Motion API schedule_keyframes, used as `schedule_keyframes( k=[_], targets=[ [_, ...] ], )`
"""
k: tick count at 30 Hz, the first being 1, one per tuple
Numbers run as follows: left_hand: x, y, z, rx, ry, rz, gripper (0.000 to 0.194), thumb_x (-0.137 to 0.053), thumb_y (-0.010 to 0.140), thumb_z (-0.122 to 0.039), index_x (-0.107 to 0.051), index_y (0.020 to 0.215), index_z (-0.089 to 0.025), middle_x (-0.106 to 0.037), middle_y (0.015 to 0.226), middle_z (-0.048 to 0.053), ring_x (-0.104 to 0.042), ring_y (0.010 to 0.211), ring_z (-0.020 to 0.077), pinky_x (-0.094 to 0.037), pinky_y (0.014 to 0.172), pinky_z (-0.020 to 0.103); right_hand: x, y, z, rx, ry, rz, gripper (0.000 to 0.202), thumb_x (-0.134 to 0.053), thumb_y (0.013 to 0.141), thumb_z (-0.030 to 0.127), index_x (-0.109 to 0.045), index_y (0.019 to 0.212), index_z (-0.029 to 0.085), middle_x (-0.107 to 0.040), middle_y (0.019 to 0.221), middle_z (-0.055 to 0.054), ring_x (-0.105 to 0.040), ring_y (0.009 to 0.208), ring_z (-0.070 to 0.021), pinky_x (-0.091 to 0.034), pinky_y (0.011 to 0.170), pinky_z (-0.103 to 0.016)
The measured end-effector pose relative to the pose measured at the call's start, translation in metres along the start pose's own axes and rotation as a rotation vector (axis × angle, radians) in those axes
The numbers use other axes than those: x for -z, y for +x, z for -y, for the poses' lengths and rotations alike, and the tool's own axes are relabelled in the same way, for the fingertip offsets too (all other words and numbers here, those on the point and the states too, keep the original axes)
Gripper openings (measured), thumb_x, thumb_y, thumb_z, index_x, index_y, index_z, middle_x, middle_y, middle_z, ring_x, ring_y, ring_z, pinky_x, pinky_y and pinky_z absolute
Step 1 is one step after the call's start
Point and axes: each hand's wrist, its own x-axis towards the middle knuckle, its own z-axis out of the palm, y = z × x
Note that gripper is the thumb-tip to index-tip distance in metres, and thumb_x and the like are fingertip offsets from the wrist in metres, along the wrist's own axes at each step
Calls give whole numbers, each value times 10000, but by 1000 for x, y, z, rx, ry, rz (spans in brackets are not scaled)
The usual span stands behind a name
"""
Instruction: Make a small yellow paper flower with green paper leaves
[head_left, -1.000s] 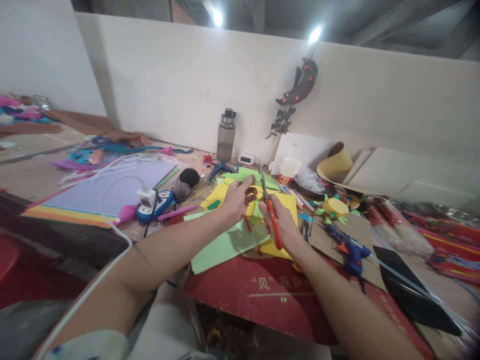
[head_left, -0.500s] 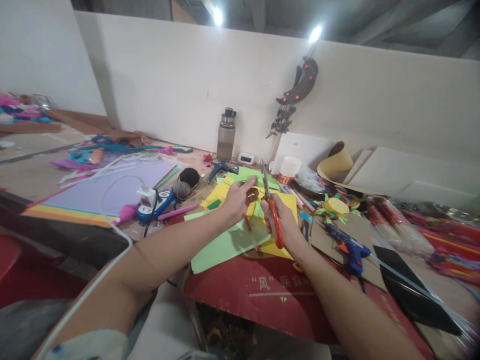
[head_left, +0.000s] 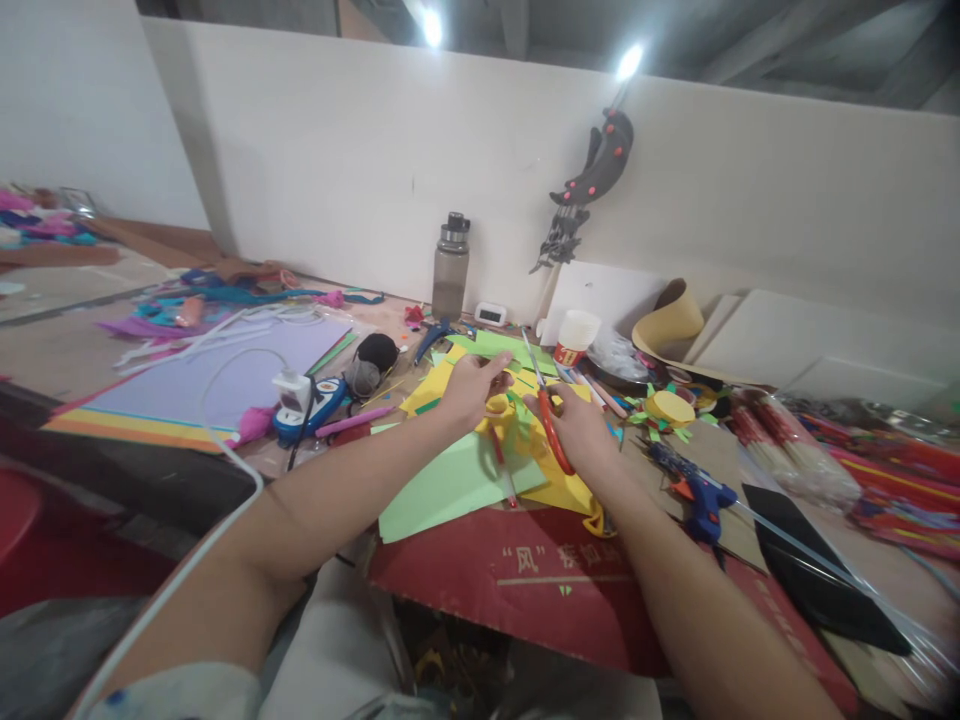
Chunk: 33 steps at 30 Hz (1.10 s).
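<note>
My right hand (head_left: 581, 425) is closed around the orange handles of a pair of scissors (head_left: 551, 425), whose blades point up and away. To its left, my left hand (head_left: 478, 392) has its fingers curled together, thumb and fingertips close. A curved yellow bit shows just under those fingers; whether they hold it I cannot tell. Beneath both hands lie yellow paper (head_left: 559, 485) and a light green sheet (head_left: 442, 490), with green scraps among them. A red pen (head_left: 504, 470) rests across the sheets.
A blue glue gun (head_left: 701, 500) lies on cardboard at the right, near a yellow disc with green tabs (head_left: 670, 408). Behind stand a water bottle (head_left: 451, 270) and a paper cup (head_left: 576, 338). A blue power strip (head_left: 311, 408) with a white cable sits at the left.
My right hand has shifted slightly right with the scissors, whose blades now lean farther back. The gap between the hands is wider. My left hand has barely moved.
</note>
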Motion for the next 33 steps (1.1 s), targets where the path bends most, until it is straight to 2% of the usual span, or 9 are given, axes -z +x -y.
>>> schedule_keyframes(
  k=[3, 5, 12, 14, 16, 19, 22, 26, 33],
  targets=[
    [3, 3, 0, -14, 84, 12, 295, -841, 765, -234, -596, 644, -121, -567, 542, -15, -564, 514, 78, -454, 568, 215, 3, 5, -3, -66, -261, -20, 454, -529, 928, 586, -676, 1120, 201, -732, 932, -163, -703, 961, -329, -485, 751, -372],
    [5, 5, 0, -20, 148, 36, 292, -814, 787, -218, -598, 617, -120, -582, 530, 2, -552, 498, 79, -433, 550, 214, 3, 6, -5, -112, -357, 8, 415, -529, 938, 495, -665, 1177, 184, -738, 1029, -193, -697, 1044, -353, -486, 785, -388],
    [11, 7, 3, -100, 344, 86, 274, -830, 744, -251, -643, 582, -134, -593, 499, 16, -489, 459, 78, -368, 504, 222, 10, 6, -14, -75, -607, 217, 414, -558, 922, 347, -652, 1244, 104, -708, 1169, -240, -669, 1127, -362, -488, 858, -405],
    [11, 5, 2, -116, 443, 101, 287, -844, 721, -269, -646, 558, -140, -602, 500, 25, -494, 465, 87, -354, 498, 229, 12, 6, -14, -20, -620, 169, 380, -562, 934, 360, -699, 1183, 108, -694, 1186, -254, -643, 1156, -370, -476, 908, -431],
    [10, 1, 0, -112, 547, 121, 324, -858, 698, -293, -632, 519, -143, -597, 490, 27, -476, 459, 86, -326, 484, 230, 13, 6, -13, 67, -498, 17, 354, -519, 959, 352, -722, 1140, 125, -686, 1196, -240, -645, 1122, -338, -468, 937, -436],
    [9, -4, -2, -107, 622, 174, 372, -861, 687, -345, -615, 492, -146, -563, 471, 12, -435, 450, 75, -298, 471, 226, 10, 6, -9, 235, -85, -153, 353, -456, 970, 342, -705, 1131, 152, -708, 1122, -163, -662, 971, -251, -489, 899, -385],
    [7, -7, -2, -83, 621, 215, 382, -857, 687, -390, -615, 510, -153, -550, 479, 5, -428, 456, 79, -305, 475, 234, 4, 5, -5, 290, 190, -154, 317, -495, 919, 378, -692, 1049, 168, -714, 984, -111, -644, 874, -226, -499, 823, -359],
    [2, -12, -5, -50, 627, 213, 393, -872, 673, -385, -591, 512, -162, -549, 485, 5, -420, 461, 82, -299, 487, 249, -2, 5, -3, 214, 295, -163, 221, -538, 830, 372, -654, 887, 192, -686, 845, -65, -608, 780, -207, -477, 777, -353],
    [2, -10, 2, -59, 502, 181, 395, -905, 644, -385, -578, 600, -168, -574, 499, 1, -468, 455, 81, -306, 468, 228, -6, 9, -6, 101, 541, -98, 268, -587, 750, 463, -613, 802, 201, -639, 716, -30, -559, 643, -174, -443, 640, -312]
  ],
)
